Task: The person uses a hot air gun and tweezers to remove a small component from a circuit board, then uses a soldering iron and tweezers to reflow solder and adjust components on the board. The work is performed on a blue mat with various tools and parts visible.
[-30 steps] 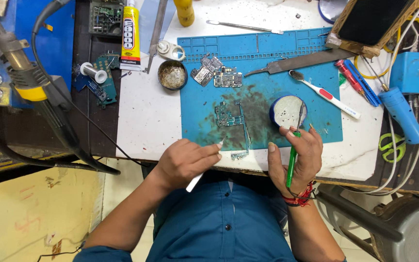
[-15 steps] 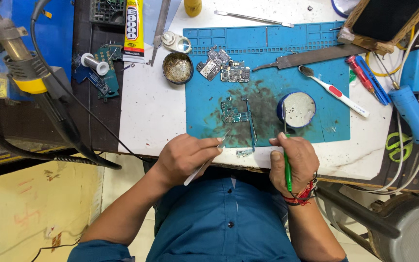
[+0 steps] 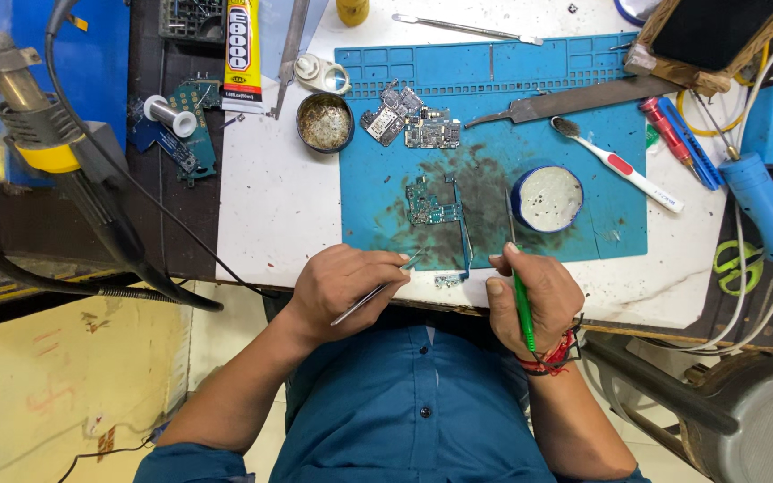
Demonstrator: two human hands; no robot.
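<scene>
My left hand (image 3: 344, 288) grips metal tweezers (image 3: 378, 291) whose tips point toward a small part at the near edge of the blue work mat (image 3: 583, 241). My right hand (image 3: 534, 291) holds a green-handled tool (image 3: 521, 300), its thin metal tip raised over the mat beside a round tin of pale paste (image 3: 547, 199). A green circuit board (image 3: 440, 215) lies on the stained middle of the mat, just beyond both hands. Two smaller boards (image 3: 413, 125) sit near the mat's far edge.
A toothbrush (image 3: 619, 165), a flat metal file (image 3: 574, 100), red and blue screwdrivers (image 3: 682, 134) and a blue hot-air tool (image 3: 762, 206) lie right. A small round tin (image 3: 325, 122) and a glue tube (image 3: 244, 40) stand left. A soldering handle with cables (image 3: 46, 143) hangs far left.
My right hand pulled the green tool back from the paste tin toward the table's near edge. My left hand with the tweezers shifted slightly. The view moved closer.
</scene>
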